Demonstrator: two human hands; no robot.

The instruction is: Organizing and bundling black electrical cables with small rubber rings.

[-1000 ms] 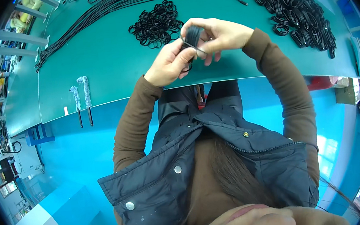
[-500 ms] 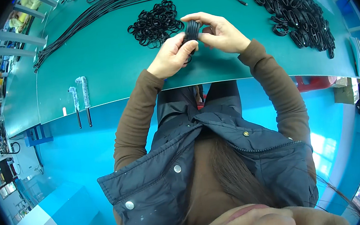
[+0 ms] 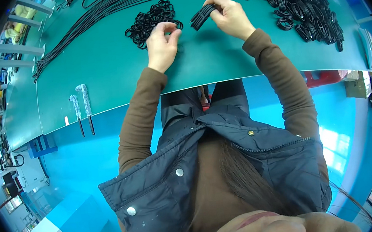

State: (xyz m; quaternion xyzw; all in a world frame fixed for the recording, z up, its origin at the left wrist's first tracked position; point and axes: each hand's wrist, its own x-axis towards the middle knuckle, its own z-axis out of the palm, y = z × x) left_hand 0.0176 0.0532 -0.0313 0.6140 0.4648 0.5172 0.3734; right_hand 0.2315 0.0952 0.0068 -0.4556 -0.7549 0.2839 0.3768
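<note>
My right hand (image 3: 231,17) grips a coiled black cable (image 3: 203,17) between thumb and fingers, above the green table. The bundle is tilted, its lower end pointing toward my left hand. My left hand (image 3: 162,44) is at the near right edge of a heap of small black loops (image 3: 144,27). Its thumb and forefinger curl close together, and whether a loop is between them I cannot make out.
Long straight black cables (image 3: 79,30) lie across the back left of the green table (image 3: 114,73). Many coiled black cables (image 3: 294,5) are piled at the right. Two plastic-wrapped tools with black handles (image 3: 87,103) overhang the front edge at left.
My hands have parted. The left let go of the coiled cable and moved left to the loops; the right lifted the bundle slightly up and right, turning it.
</note>
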